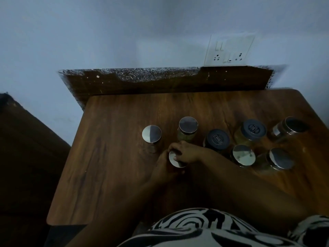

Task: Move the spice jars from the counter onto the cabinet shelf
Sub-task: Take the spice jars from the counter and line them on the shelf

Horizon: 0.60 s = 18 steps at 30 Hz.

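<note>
Both hands are down on one small jar [175, 160] near the middle of the wooden counter [110, 157]. The right hand [185, 151] reaches in from the right, its fingers curled over the jar's shiny lid and its thumb pressed on top. The left hand [162, 168] comes up from below and wraps the jar's side. The room is dim, so the jar's contents do not show.

Seven more jars stand on the counter. A silver-lidded jar [151, 133] stands alone to the left, and a greenish jar [187, 129] stands just behind the hands. To the right are a dark jar with a black lid [218, 139] and a yellowish jar with a black lid [252, 130]; both lids carry a raised mark, too blurred to read. Farther right stands a steel-lidded jar [290, 128], with two more in front, one mirror-lidded [243, 155] and the other [277, 159] beside it.

A white switch-and-socket plate [229, 49] sits on the wall behind. A black-and-white patterned garment [204, 229] fills the bottom edge.
</note>
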Each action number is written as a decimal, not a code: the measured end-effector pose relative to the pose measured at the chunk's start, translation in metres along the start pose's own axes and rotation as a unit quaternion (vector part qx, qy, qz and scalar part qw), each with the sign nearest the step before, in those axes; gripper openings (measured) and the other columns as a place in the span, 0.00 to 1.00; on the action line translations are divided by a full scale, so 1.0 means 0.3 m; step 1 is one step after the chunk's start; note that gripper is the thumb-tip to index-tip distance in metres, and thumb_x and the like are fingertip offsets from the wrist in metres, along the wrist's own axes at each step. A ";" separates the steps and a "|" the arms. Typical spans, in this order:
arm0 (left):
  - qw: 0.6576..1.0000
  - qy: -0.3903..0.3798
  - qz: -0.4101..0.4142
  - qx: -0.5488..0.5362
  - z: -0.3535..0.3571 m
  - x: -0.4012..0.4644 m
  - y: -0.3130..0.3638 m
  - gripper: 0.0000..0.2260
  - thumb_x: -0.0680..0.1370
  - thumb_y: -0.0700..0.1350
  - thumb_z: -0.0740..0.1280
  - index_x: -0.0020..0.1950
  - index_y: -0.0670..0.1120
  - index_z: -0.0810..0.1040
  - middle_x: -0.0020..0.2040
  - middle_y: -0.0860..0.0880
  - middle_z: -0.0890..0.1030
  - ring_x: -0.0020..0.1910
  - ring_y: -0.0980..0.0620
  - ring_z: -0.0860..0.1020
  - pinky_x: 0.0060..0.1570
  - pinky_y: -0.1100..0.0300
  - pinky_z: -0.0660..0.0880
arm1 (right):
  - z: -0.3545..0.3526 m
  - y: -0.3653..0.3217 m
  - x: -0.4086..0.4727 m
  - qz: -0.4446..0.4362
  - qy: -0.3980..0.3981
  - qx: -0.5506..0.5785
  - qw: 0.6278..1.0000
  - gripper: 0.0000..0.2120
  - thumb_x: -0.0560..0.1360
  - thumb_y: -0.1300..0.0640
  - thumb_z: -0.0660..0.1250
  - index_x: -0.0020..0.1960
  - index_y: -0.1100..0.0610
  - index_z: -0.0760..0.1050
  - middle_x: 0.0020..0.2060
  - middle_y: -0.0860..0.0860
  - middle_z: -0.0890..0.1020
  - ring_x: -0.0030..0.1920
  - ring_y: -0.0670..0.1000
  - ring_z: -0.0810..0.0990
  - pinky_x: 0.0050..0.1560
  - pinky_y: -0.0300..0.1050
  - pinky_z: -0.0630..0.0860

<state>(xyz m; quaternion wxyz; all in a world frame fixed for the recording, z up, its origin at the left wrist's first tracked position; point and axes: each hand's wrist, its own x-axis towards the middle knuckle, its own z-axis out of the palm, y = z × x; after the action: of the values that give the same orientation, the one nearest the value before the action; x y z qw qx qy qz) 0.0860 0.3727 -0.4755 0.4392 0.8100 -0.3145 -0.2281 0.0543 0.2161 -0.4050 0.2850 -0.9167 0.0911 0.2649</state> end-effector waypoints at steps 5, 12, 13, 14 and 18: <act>0.996 -0.022 0.003 -0.085 -0.071 0.049 0.094 0.32 0.67 0.47 0.79 0.67 0.48 0.71 0.63 0.51 0.77 0.61 0.54 0.77 0.57 0.56 0.78 | -0.148 -0.020 -0.079 -0.008 -0.001 0.107 0.994 0.25 0.75 0.43 0.67 0.70 0.46 0.67 0.64 0.46 0.72 0.59 0.49 0.74 0.53 0.45 0.76; 0.988 0.078 0.067 -0.115 -0.191 0.084 0.302 0.35 0.67 0.48 0.79 0.69 0.55 0.66 0.62 0.59 0.71 0.58 0.60 0.74 0.47 0.69 0.76 | -0.322 -0.057 -0.129 -0.044 0.216 0.117 0.968 0.29 0.69 0.35 0.69 0.67 0.43 0.69 0.65 0.47 0.73 0.61 0.51 0.75 0.58 0.53 0.76; 0.989 0.080 0.090 -0.080 -0.192 0.087 0.315 0.41 0.66 0.48 0.80 0.72 0.50 0.62 0.65 0.56 0.69 0.60 0.59 0.73 0.50 0.69 0.75 | -0.338 -0.058 -0.129 -0.033 0.252 0.116 0.960 0.29 0.70 0.33 0.67 0.67 0.43 0.70 0.65 0.47 0.74 0.60 0.50 0.75 0.59 0.53 0.76; 0.988 0.094 0.115 -0.042 -0.190 0.090 0.324 0.43 0.64 0.49 0.81 0.73 0.47 0.61 0.67 0.52 0.69 0.60 0.57 0.73 0.52 0.67 0.75 | -0.351 -0.057 -0.129 -0.024 0.280 0.127 0.951 0.28 0.70 0.32 0.65 0.66 0.44 0.72 0.65 0.47 0.75 0.60 0.50 0.75 0.59 0.51 0.75; 0.972 0.199 0.126 0.023 -0.199 0.091 0.376 0.41 0.60 0.54 0.82 0.68 0.46 0.68 0.60 0.51 0.75 0.53 0.57 0.76 0.46 0.64 0.75 | -0.387 -0.070 -0.140 -0.032 0.300 0.152 0.941 0.27 0.70 0.31 0.65 0.65 0.42 0.73 0.60 0.42 0.76 0.59 0.47 0.74 0.54 0.44 0.73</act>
<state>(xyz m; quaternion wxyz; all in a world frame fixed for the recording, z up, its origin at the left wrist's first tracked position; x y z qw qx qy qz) 0.1087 0.3401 -0.3513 0.4991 0.8028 -0.3262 0.0022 0.0760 0.1678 -0.2914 0.3887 -0.9020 0.1819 -0.0482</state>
